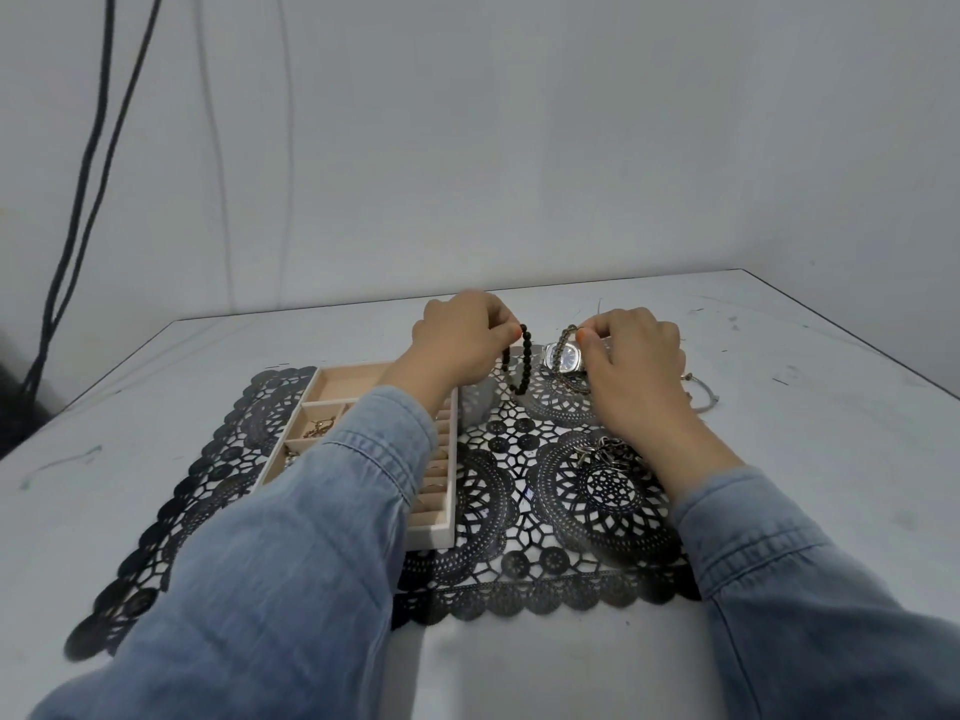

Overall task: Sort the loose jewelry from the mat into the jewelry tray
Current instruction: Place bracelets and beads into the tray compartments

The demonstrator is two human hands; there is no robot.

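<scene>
As left hand (462,336) pinches black beads (527,356), right hand (638,356) pinches bracelet (567,332).

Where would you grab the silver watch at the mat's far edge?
Probably by its metal band beside the case, pinched across the width. The watch lies face up, so the flat dial offers little to grip. Come straight down: the left hand with a black bracelet and right hand with an olive bracelet crowd both sides.
</scene>
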